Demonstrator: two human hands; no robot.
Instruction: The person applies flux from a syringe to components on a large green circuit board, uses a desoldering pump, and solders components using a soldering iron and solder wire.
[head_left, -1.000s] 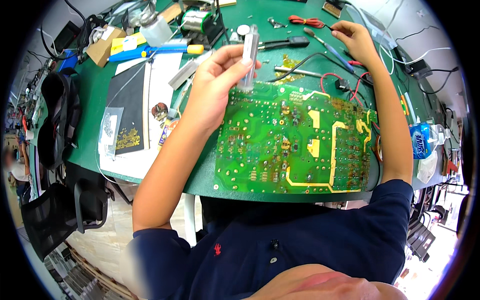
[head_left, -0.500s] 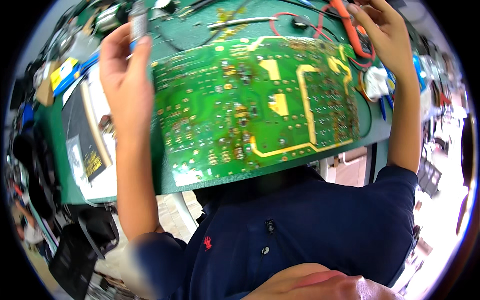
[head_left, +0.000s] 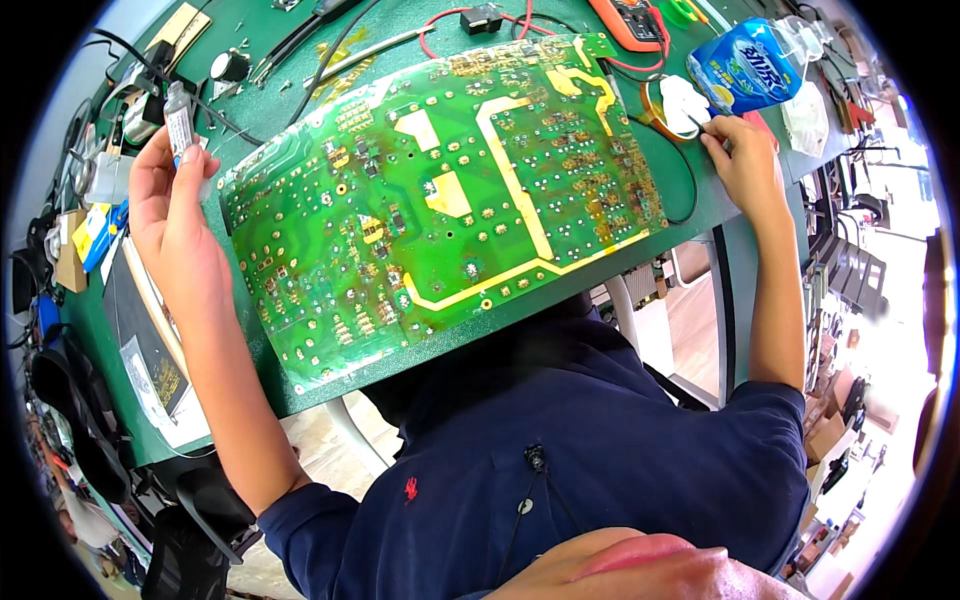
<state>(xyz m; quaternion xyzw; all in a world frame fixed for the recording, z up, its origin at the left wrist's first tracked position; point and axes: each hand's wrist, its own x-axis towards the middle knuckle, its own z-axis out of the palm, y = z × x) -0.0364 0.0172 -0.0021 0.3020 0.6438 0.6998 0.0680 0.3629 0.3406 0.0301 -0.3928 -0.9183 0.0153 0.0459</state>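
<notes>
A large green circuit board (head_left: 470, 270) with gold traces and many solder joints lies at a slant on the table before me. Beyond its left edge, my left hand (head_left: 180, 205) is closed around a small, clear, labelled bottle (head_left: 180, 118), held upright. My right hand (head_left: 745, 165) is off the board's right side, thumb and fingers pinched together beside a wad of white tissue (head_left: 684, 104). Something thin and dark shows at its fingertips, too small to name. Neither hand touches the board.
The green table (head_left: 705, 165) carries an orange multimeter (head_left: 630, 22) with red leads and a blue package (head_left: 745, 68) at the far right. A metal rod (head_left: 385, 48) and cables lie behind the board. At left are a black sheet (head_left: 145, 315) and a blue-handled tool (head_left: 108, 235).
My right hand has moved from near the multimeter down toward the white tissue. My left hand still holds the bottle. The whole view has shifted, placing the board further left.
</notes>
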